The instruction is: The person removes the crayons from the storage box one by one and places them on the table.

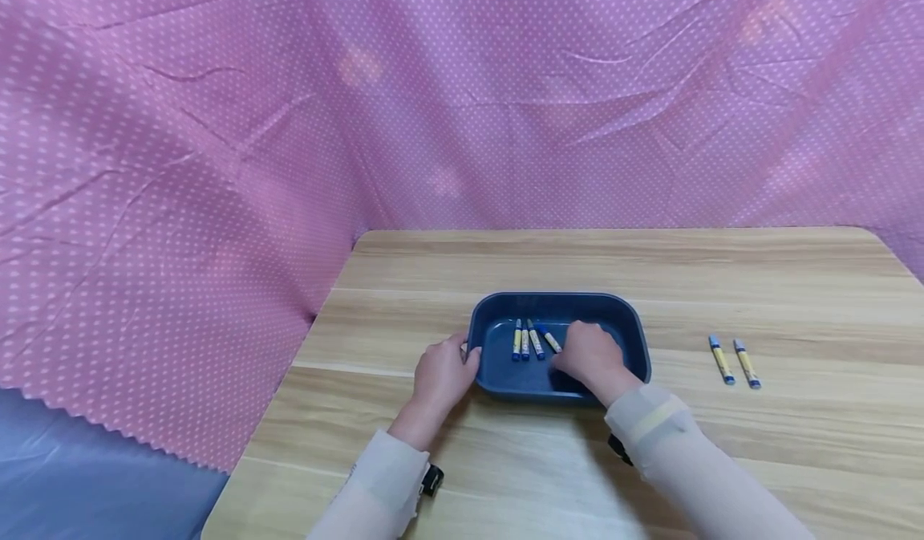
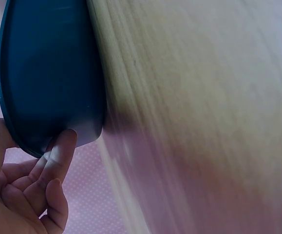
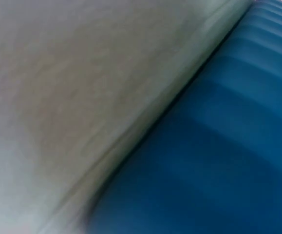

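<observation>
Slanted crayon [image 1: 552, 341]: inside the tray [image 1: 516, 379], just left of the right hand; its long axis runs from far left to near right, the near end meeting that hand's fingers.
Right hand [image 1: 593, 357]: the nearer of the 2 hands, reaching over the near wall; its fingertips are hidden, so whether they pinch the crayon cannot be told.
Tray contents: 4 crayons visible; the 3 upright-lying crayons [image 1: 525, 344] sit close together, left of the slanted crayon, long axes roughly near to far.
Left hand [image 1: 442, 373]: grips the tray's left end, thumb over the rim, a finger against the outer wall.
Tabletop crayons [image 1: 735, 365]: 2, roughly parallel, right of the tray on the wooden table [image 1: 505, 261].
</observation>
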Demonstrator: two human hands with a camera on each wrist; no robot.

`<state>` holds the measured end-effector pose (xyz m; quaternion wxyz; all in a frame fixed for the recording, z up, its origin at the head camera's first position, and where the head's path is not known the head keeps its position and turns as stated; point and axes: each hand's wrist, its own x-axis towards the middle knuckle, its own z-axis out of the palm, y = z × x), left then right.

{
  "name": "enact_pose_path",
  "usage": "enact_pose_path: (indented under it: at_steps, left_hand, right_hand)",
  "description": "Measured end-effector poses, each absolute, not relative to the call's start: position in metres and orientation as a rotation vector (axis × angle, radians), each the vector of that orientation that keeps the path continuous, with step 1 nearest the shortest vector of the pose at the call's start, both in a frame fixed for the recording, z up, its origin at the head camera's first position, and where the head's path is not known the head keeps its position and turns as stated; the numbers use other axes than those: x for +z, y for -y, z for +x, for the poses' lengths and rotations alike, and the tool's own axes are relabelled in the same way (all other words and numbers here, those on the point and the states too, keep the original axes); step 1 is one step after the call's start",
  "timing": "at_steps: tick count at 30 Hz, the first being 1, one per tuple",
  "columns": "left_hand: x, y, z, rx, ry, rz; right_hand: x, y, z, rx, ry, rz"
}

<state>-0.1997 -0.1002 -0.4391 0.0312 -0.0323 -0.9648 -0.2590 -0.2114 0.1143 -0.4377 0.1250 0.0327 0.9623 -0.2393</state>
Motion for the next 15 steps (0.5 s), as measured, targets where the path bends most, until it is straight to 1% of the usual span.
enact_pose_path:
  at_steps: [15]
  left_hand:
    - [-0.438, 0.101, -0.202, -0.783, 2.985, -0.093]
  right_hand:
    - [-0.422, -0.114, -0.207, -0.733, -2.803, 0.052]
